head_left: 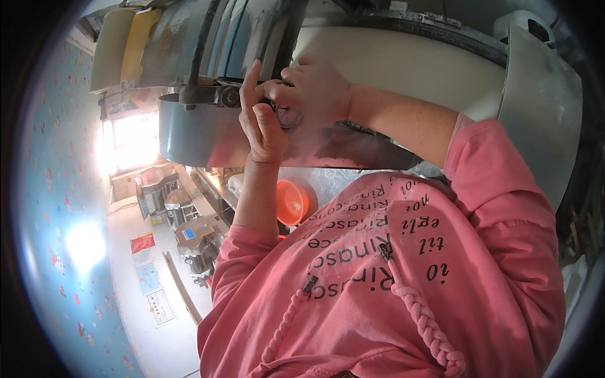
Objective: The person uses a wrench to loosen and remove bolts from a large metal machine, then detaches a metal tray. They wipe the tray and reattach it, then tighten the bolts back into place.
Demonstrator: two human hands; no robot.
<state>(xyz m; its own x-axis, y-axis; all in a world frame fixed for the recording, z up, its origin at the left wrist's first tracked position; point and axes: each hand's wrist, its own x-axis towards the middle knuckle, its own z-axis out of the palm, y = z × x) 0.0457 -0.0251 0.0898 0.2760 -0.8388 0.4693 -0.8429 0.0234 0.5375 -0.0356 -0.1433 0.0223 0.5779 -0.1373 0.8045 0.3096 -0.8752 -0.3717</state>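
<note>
My left hand [259,126] is raised at the front of a large metal machine, its index finger stretched upward and its thumb apart, with nothing seen in it. Right beside it, my right hand [314,88] reaches in from the right with bent fingers. Its fingertips are close to the left hand's fingers, and what they grip, if anything, is hidden. Just below the hands shows a round metal part [290,118], partly covered. A dark round knob or bolt [229,96] lies left of my left fingers. Under both hands runs the machine's smooth, shiny metal guard [201,132].
A broad cream-coloured surface [403,60] of the machine spans the upper right, ending at a grey side panel [545,94]. An orange-red basin [293,201] sits below the guard. Smaller machines [192,236] stand along a white wall at left, near a bright window [132,142].
</note>
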